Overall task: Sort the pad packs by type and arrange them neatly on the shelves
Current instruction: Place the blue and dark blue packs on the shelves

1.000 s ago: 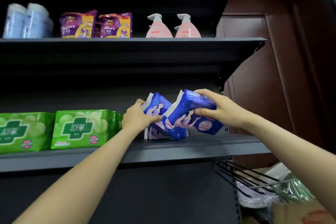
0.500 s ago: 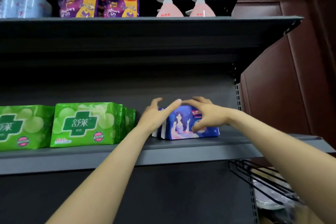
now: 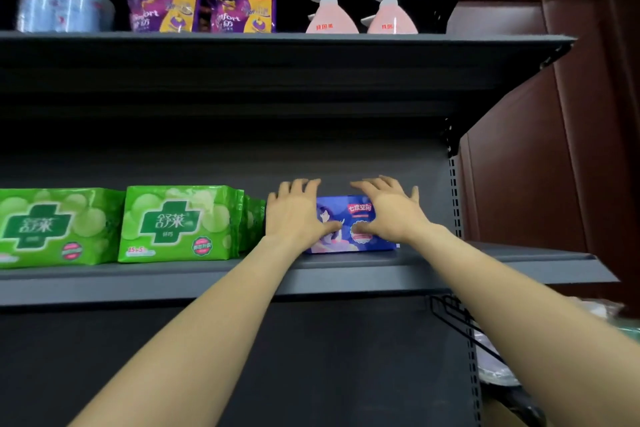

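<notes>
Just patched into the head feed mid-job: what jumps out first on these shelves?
Both hands, left hand and right hand, lie spread over the blue pack standing on the middle shelf. Beside it to the left stand bright green packs. On the top shelf stand purple bags and two pink pump bottles.

Pad pack [image 3: 349, 224] stood on the middle shelf [image 3: 207, 282], right of the two other packs [image 3: 176, 224], left hand [image 3: 294, 215] and right hand [image 3: 388, 213] laid flat against its front, bottles [image 3: 362, 12] placed on the upper shelf [image 3: 242, 40]
</notes>
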Motion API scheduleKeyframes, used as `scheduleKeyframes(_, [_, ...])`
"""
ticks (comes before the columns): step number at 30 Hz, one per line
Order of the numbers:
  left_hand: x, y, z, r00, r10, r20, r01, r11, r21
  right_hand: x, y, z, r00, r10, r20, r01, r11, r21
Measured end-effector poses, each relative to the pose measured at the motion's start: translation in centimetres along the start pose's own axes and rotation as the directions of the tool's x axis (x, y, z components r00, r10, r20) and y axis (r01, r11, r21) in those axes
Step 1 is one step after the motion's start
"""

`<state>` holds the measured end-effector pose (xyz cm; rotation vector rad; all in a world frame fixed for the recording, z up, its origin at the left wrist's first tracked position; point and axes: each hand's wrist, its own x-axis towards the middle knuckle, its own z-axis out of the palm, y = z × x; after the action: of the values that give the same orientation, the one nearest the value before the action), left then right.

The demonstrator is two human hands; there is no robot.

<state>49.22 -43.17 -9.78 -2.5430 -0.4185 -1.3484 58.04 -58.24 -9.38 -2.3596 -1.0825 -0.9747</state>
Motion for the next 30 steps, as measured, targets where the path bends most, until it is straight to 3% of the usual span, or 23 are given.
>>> scheduleKeyframes(3, [-0.9, 0.2, -1.9, 0.988, 0.07, -0.141, -0.066, 0.997, 0.031, -2.0, -0.5, -1.1, 0.965, -0.082, -0.25, 0.084, 0.996, -0.001])
scheduleKeyframes(7, [-4.6, 0.8, -5.4, 0.887, 0.144, -0.439, -0.232, 0.96, -0.154, -6.1, -2.5, -2.3, 0.812, -0.126, -0.571, 0.205, 0.976, 0.077])
scheduleKeyframes(10, [-10.3, 1.3, -7.0, 0.818, 0.096, -0.567, -0.291, 0.919, -0.265, -10.8, -4.9, -1.8, 0.722, -0.076, -0.687, 0.239, 0.96, 0.144])
scheduleKeyframes(14, [-19.6, 1.3, -6.9, 0.825, 0.019, -0.565, -0.295, 0.868, -0.4, -18.9, -8.7, 1.4, 0.683, -0.021, -0.73, 0.294, 0.923, 0.248])
scheduleKeyframes(18, [-29.3, 1.1, -5.6, 0.929, -0.047, -0.368, -0.175, 0.818, -0.547, -28.2, -11.1, 5.9, 0.823, -0.096, -0.56, 0.298, 0.912, 0.282])
scheduleKeyframes(21, [-36.6, 0.8, -3.9, 0.998, -0.062, -0.024, 0.033, 0.774, -0.633, -35.8, -11.2, 9.8, 0.942, -0.196, -0.274, 0.274, 0.92, 0.281])
scheduleKeyframes(23, [-41.0, 0.3, -2.4, 0.971, -0.052, 0.233, 0.186, 0.776, -0.603, -41.0, -10.5, 12.3, 0.972, -0.231, -0.033, 0.231, 0.931, 0.281])
scheduleKeyframes(25, [-45.2, -0.2, -0.9, 0.903, -0.042, 0.427, 0.3, 0.774, -0.557, -46.0, -9.5, 14.1, 0.953, -0.224, 0.202, 0.161, 0.945, 0.286])
scheduleKeyframes(30, [-53.8, 1.4, 2.3, 0.745, 0.02, 0.667, 0.455, 0.715, -0.53, -55.6, -6.8, 15.6, 0.831, -0.133, 0.54, -0.009, 0.967, 0.253])
